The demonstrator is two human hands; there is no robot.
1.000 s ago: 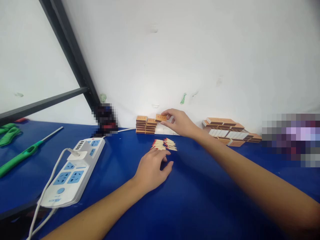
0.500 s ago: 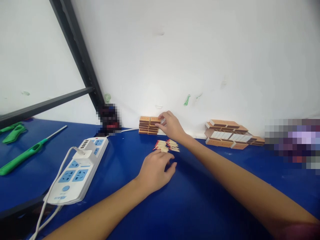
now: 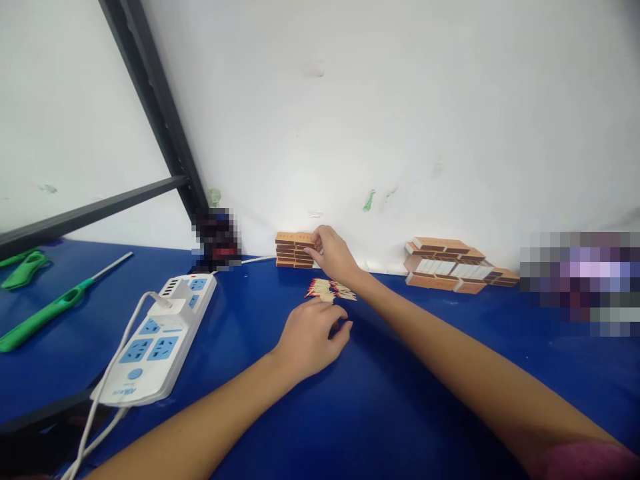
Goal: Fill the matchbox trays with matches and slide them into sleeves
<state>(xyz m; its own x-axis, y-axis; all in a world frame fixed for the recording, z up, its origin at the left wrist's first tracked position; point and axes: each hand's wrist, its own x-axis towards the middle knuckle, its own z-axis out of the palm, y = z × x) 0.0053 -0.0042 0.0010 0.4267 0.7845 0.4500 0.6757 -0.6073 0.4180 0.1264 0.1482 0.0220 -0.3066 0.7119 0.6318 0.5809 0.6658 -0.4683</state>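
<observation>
Blue tabletop [image 3: 350,420] against a scuffed white wall [image 3: 325,133], with one power strip [image 3: 157,373], one green lighter [image 3: 43,319] and two matchbox stacks [image 3: 447,253] on it. Right hand [image 3: 334,255] is pinched narrow at the left stack [image 3: 290,255], can't tell if it's actually gripping; left hand [image 3: 310,339] is loosely open by one pile of matches [image 3: 320,289].

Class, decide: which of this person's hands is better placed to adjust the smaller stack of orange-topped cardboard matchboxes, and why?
The right, probably: the bare right hand has its fingertips at the matchbox stack, while the bare left hand lies farther away, nearest the red-tipped wooden matches.
</observation>
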